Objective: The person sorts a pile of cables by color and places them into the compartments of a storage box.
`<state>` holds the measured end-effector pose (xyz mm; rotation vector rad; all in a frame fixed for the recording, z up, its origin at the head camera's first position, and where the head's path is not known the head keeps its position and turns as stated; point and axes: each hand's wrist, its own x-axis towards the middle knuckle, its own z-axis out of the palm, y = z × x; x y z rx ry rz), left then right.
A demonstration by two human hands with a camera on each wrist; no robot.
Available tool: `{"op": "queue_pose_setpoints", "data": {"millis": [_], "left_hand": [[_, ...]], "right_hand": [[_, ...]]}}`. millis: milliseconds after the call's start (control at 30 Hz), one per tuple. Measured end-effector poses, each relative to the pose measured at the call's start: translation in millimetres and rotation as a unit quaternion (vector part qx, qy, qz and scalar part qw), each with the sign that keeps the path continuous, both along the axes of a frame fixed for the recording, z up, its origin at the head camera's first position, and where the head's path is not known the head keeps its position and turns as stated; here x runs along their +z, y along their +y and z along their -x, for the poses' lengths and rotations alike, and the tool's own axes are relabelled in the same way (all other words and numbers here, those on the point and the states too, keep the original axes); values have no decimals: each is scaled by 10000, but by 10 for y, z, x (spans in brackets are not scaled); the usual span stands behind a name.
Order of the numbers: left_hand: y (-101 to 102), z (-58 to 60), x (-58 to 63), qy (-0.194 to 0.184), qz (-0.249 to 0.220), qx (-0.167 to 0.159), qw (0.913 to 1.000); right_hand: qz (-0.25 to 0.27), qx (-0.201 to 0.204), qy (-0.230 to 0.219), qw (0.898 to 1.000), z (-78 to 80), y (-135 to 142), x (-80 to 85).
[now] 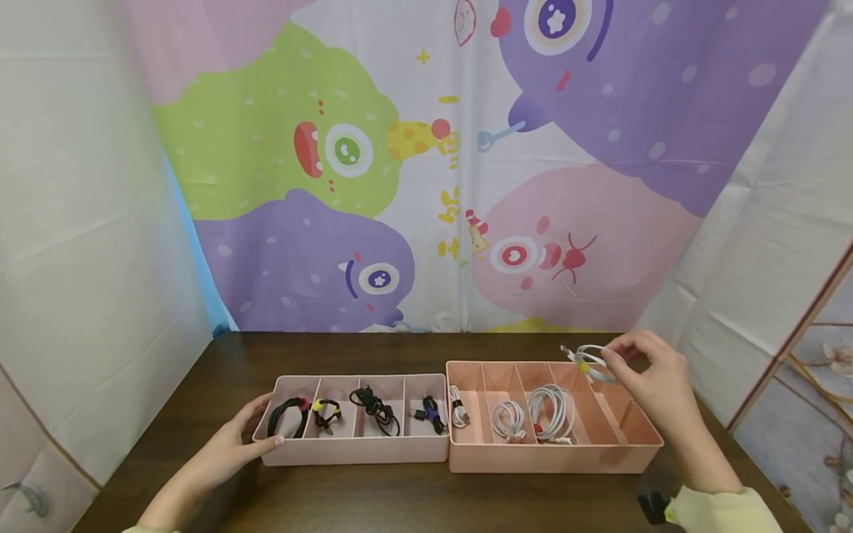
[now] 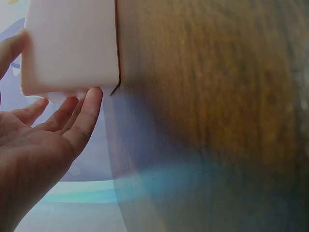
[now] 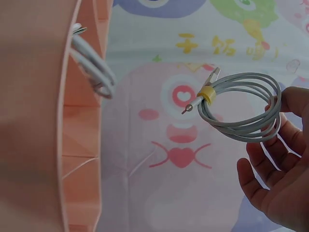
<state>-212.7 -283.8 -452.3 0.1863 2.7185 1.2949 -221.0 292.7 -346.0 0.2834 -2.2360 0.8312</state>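
Note:
My right hand (image 1: 649, 370) pinches a coiled whitish cable (image 1: 586, 366) between thumb and forefinger, above the right compartments of a peach box (image 1: 546, 459). A yellow tie (image 3: 207, 94) binds the coil, and its plug ends stick out away from the hand. At the left end of a pale pink box (image 1: 353, 450), my left hand (image 1: 223, 444) holds the corner, thumb at the front rim and fingertips against the end wall. In that box lie a black cable with a red tie (image 1: 275, 416), one with a yellow tie (image 1: 324, 416) and more dark bundles (image 1: 376, 411).
Both boxes stand side by side on a dark wooden table (image 1: 360, 496). Left compartments of the peach box hold white cable bundles, including one with a black tie (image 1: 458, 407) and a larger coil (image 1: 570, 414). A cartoon-print curtain (image 1: 433, 281) hangs behind the table.

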Motion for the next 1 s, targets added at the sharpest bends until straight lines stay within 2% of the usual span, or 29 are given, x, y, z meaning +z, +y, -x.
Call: {"op": "queue_pose_setpoints", "data": {"millis": [333, 567, 867, 1000], "left_hand": [[4, -5, 11, -51, -10, 0, 10000], [-2, -1, -1, -46, -52, 1, 10000], [-2, -4, 1, -59, -106, -7, 9999], [-7, -1, 0, -57, -152, -32, 9999]], "right_hand": [[-51, -412, -186, 9990, 75, 125, -183], [-257, -593, -88, 9979, 158, 193, -331], [-309, -754, -663, 9945, 216, 255, -544], [-320, -772, -775, 9935, 225, 241, -591]]}}
